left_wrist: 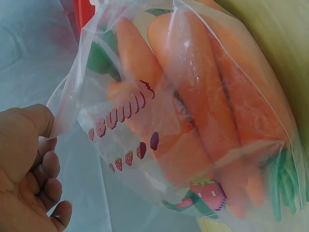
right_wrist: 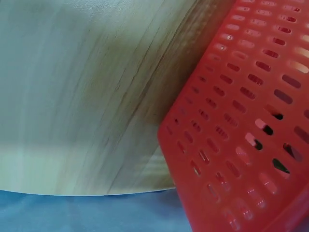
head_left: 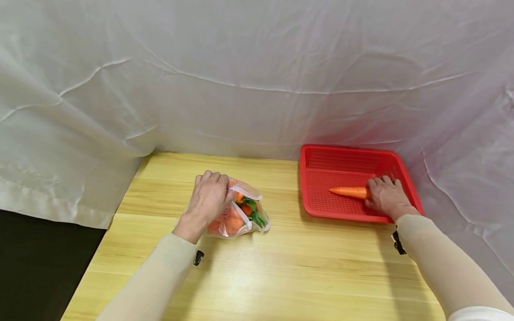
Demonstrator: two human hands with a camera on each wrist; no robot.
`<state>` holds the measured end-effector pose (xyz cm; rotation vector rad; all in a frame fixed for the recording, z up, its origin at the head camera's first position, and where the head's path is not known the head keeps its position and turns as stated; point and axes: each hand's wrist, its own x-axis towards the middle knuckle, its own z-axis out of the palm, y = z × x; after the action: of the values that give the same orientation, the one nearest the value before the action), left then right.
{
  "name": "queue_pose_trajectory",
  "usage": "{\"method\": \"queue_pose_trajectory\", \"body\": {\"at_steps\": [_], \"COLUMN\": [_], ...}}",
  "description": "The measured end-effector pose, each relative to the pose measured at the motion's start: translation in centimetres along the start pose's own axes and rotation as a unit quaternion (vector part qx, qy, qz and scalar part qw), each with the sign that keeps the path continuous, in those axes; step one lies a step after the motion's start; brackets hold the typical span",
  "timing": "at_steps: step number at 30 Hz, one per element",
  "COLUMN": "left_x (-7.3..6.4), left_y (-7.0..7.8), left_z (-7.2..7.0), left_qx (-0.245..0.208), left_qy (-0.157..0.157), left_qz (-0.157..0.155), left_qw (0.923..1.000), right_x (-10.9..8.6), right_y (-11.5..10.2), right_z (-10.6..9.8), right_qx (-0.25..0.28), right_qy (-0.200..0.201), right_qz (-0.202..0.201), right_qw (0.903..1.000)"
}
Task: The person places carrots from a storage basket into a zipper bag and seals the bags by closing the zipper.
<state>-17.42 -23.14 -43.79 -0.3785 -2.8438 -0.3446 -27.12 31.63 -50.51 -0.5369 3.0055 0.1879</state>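
Note:
My left hand (head_left: 209, 196) pinches the edge of a clear zip bag (left_wrist: 159, 164) between thumb and fingers. Several carrots (left_wrist: 193, 87) with green tops lie inside the bag, which has red lettering and strawberry prints. In the head view, the bag's white zip strip shows beside the hand. Over at the right, my right hand (head_left: 387, 196) grips the thick end of a carrot (head_left: 349, 192) inside a red plastic basket (head_left: 304, 187). Its pointed end faces left. From the right wrist view, the perforated basket wall (right_wrist: 231, 116) hides that hand and most of the carrot.
A light wooden table (head_left: 281, 267) carries both bag and basket. White cloth (head_left: 241, 80) hangs behind the table and along the right side, close to the basket. A dark area (head_left: 36, 258) lies beyond the table's left edge.

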Motion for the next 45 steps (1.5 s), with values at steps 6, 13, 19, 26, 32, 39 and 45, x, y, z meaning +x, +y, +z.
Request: {"method": "queue_pose_trajectory", "body": {"at_steps": [6, 13, 19, 26, 32, 39, 45], "left_x": [0.2, 0.5, 0.9, 1.2, 1.4, 1.6, 1.8], "left_y": [0.0, 0.1, 0.5, 0.3, 0.2, 0.4, 0.6], "left_z": [0.0, 0.1, 0.3, 0.6, 0.6, 0.5, 0.4], "left_qx": [0.001, 0.003, 0.01, 0.004, 0.011, 0.005, -0.001], "left_qy": [0.004, 0.012, 0.007, 0.022, 0.017, 0.02, 0.018], "left_qz": [0.001, -0.009, -0.013, -0.004, -0.007, -0.016, -0.02], "left_qw": [1.0, 0.9999, 0.9998, 0.9997, 0.9998, 0.9997, 0.9996], "right_x": [-0.2, -0.3, -0.4, -0.2, -0.4, -0.5, -0.5], "right_y": [-0.2, -0.3, -1.3, -3.0, -4.5, -6.6, -8.6], "right_z": [-0.2, -1.1, -2.0, -3.6, -5.1, -6.6, -7.4], "right_qx": [0.007, -0.021, -0.003, 0.003, -0.007, -0.005, -0.008], "right_qy": [0.043, 0.117, 0.157, 0.215, 0.221, 0.228, 0.251], "right_qz": [0.016, 0.002, 0.002, -0.013, -0.005, -0.017, -0.037], "right_qw": [0.9989, 0.9929, 0.9876, 0.9766, 0.9752, 0.9734, 0.9672]}}
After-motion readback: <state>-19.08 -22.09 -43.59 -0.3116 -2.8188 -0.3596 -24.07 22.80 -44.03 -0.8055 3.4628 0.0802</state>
